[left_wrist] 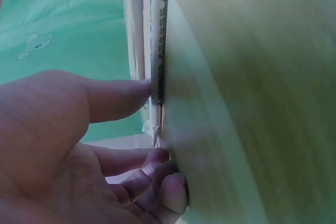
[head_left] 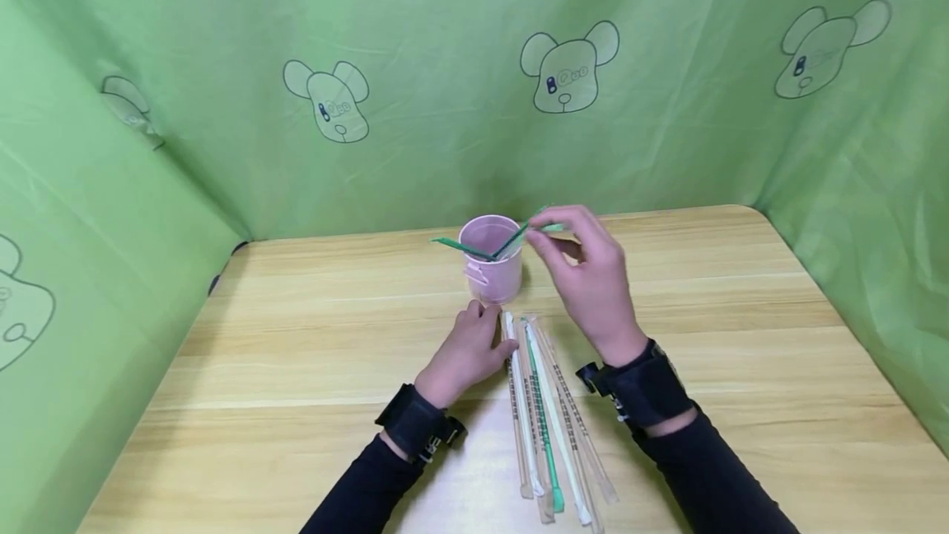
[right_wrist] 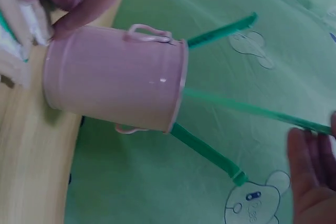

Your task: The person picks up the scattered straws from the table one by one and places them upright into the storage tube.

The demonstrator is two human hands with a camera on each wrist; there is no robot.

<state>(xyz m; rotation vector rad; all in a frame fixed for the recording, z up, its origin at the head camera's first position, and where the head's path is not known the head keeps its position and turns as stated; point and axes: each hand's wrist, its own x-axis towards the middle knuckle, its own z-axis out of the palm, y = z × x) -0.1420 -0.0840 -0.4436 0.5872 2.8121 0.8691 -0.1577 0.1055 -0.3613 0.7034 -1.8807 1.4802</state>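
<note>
Near the back of the table, a small pink bucket (head_left: 495,280) with side handles stands upright. My right hand (head_left: 591,283) pinches the upper part of a green straw (right_wrist: 241,109) whose lower end is inside the bucket. Two other green straws (right_wrist: 223,31) lean out over the rim on opposite sides. In front of the bucket lies a loose fan of wrapped straws (head_left: 552,427), mostly white and tan with a green one among them. My left hand (head_left: 467,350) rests at their far end, thumb against the leftmost straw, fingers loosely bent close to the bucket's base.
The wooden table (head_left: 311,336) reaches back to a green curtain (head_left: 445,130) printed with bear heads, which also hangs along both sides. Black wrist straps with cameras (head_left: 418,421) sit on both wrists.
</note>
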